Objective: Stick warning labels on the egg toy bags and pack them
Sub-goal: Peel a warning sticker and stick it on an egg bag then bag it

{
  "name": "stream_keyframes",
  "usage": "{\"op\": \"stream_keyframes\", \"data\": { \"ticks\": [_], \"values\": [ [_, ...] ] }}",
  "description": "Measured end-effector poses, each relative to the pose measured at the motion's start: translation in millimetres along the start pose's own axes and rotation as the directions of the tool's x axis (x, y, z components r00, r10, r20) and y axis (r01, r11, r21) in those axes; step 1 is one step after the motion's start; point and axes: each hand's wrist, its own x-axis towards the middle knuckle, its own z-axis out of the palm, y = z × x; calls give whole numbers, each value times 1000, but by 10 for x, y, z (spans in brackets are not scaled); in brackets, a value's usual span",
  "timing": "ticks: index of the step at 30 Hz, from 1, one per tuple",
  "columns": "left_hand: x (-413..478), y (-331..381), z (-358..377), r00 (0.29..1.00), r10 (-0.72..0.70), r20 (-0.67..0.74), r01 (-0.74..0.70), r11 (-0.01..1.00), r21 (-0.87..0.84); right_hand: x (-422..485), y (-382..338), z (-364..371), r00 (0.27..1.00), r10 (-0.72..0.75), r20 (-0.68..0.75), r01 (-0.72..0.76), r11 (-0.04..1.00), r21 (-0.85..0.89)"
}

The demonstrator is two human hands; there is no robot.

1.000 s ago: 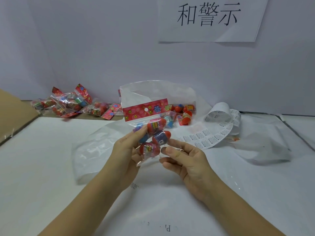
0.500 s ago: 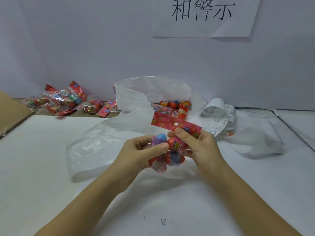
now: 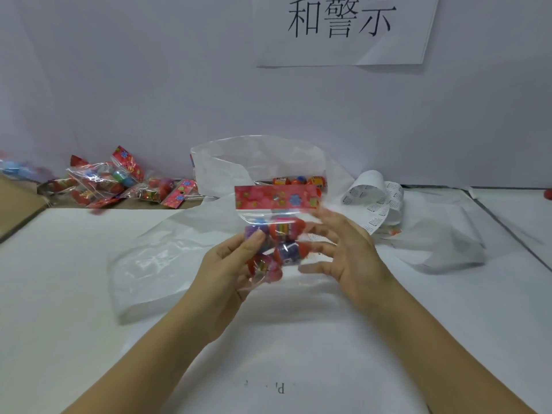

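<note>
Head view: a white tabletop [image 3: 89, 309] runs back to a plain white wall [image 3: 149, 85], with a paper sign [image 3: 343, 55] bearing black characters at top centre. At centre frame the left hand [image 3: 230, 264] pinches an egg toy bag [image 3: 277, 197] upright above the tabletop. The right hand [image 3: 352, 255] is just beside it, fingers spread wide and blurred. A large clear plastic bag [image 3: 167, 264] lies behind them. More toy bags [image 3: 104, 183] pile at middle left near a cardboard box [image 3: 15, 201], and a curled label strip [image 3: 379, 204] lies at middle right.

Right hand [image 3: 349, 252] motion-blurred; label strip [image 3: 377, 204] print unreadable; wall sign [image 3: 340, 34] cut off at top.
</note>
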Motion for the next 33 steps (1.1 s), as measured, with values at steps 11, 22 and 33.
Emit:
{"op": "stream_keyframes", "data": {
  "ticks": [11,22,33],
  "values": [
    [26,39,3,988,66,-141,-72,997,-35,-30,25,6,999,-5,43,13,984,-177],
    [43,259,-184,939,340,-45,-300,878,374,-94,-71,8,946,84,314,61,902,-427],
    [83,188,-222,814,498,-301,-346,830,438,-20,-60,-25,992,-124,12,120,922,-368]
  ]
}}
